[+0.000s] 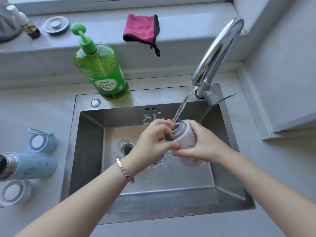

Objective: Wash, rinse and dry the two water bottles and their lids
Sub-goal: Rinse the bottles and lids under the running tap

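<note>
Over the steel sink (89, 151) I hold a white bottle (185, 139) tilted, its open mouth up under the running water. My right hand (201, 144) wraps its body from the right. My left hand (153, 139) grips it at the neck, fingers at the mouth. A blue bottle (29, 165) lies on its side on the counter at the left, mouth open. Its blue lid (41, 141) with a loop stands behind it. A white lid (14, 193) sits in front of it, near the left edge.
The chrome faucet (217, 53) arches over the sink's back right, water streaming down. A green dish soap pump bottle (102, 71) stands on the sink's back rim. A pink cloth (142, 29) lies on the windowsill. The drain (127, 148) is left of my hands.
</note>
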Motion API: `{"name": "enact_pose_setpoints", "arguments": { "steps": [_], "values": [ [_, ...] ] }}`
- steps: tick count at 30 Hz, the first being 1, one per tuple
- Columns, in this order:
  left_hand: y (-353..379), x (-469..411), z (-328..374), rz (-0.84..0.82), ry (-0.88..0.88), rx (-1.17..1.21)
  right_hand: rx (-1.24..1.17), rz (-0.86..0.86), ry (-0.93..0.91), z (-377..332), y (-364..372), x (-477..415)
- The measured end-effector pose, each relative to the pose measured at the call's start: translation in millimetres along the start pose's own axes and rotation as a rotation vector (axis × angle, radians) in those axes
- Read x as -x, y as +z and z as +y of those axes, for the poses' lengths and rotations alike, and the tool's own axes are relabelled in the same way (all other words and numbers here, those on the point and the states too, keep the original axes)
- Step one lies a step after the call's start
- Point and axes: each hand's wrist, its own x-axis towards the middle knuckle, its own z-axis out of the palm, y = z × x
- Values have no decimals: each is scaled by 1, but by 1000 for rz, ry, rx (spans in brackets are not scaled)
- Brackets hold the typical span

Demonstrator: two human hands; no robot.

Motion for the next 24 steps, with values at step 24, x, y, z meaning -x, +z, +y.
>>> {"name": "enact_pose_setpoints", "arguments": {
  "steps": [24],
  "values": [
    [-64, 87, -57, 218, -442, -66, -195, 414, 70, 0, 59, -14]
  ]
}}
